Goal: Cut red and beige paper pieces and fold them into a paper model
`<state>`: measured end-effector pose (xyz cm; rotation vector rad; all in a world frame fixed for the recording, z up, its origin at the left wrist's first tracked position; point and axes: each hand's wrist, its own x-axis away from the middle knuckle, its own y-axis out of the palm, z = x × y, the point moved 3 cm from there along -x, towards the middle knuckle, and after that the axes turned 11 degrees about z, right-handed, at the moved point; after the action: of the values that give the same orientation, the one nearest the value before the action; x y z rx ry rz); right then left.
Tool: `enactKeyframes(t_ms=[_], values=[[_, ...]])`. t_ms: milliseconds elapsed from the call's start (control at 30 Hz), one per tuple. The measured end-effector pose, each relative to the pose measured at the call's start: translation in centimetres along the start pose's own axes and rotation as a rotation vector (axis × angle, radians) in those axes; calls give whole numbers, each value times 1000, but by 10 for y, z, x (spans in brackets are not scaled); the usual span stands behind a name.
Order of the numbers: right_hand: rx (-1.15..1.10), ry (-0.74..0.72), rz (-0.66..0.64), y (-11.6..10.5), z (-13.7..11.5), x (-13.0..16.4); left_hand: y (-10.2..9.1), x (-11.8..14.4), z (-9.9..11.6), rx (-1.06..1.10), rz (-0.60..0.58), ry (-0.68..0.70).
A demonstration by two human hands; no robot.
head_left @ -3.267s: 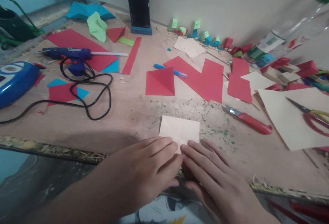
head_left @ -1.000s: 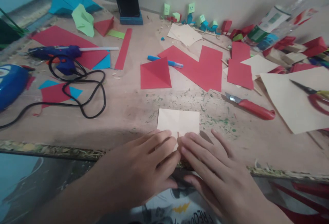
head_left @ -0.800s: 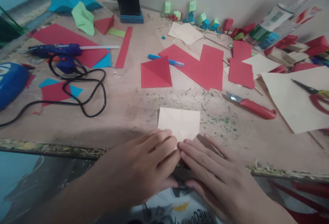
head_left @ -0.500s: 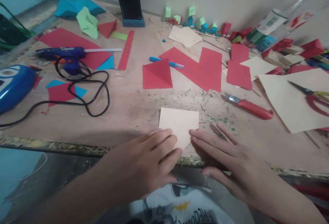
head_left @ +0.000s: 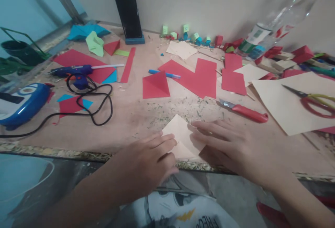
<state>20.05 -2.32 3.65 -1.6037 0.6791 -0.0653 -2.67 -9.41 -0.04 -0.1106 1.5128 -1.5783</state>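
Observation:
A cream sheet of paper (head_left: 178, 128) lies near the table's front edge, one corner pointing away from me and a folded flap at its near side. My left hand (head_left: 154, 158) rests on its left part, fingers stretched over the paper. Along the right side lies my right hand (head_left: 225, 140), fingers extended and slightly spread, the tips touching the paper. Both hands cover parts of the sheet's edges. Beyond it sit a creased red paper square (head_left: 156, 86) and a blue marker (head_left: 164, 74).
A red-handled knife (head_left: 244, 111) lies to the right, scissors (head_left: 311, 100) on a cream sheet farther right. At left are a blue glue gun (head_left: 78, 72) with a looped black cord and a blue-and-white device (head_left: 24, 104). A phone (head_left: 127, 11) stands at the back.
The cream paper has been turned so a corner now points away instead of a straight edge. Both hands stay on it. The view has tilted up, showing more of the back.

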Motion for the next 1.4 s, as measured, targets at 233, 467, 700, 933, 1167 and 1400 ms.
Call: enactKeyframes(t_ms=[233,467,700,933,1167,1400], values=[[-173,6,19,6,-3,6,-6,1,20,-114,44,47],[-271,66,19,8,-6,6,5,7,35,-135,43,8],[-306,259,127,19,-14,5,7,8,27,-46,67,-48],[-211,71,105,24,-23,17,8,7,25,-17,80,-56],[-60,64,23,25,-35,21,7,8,23,9,104,-82],[-35,97,0,30,-40,22,7,10,24,12,101,-85]])
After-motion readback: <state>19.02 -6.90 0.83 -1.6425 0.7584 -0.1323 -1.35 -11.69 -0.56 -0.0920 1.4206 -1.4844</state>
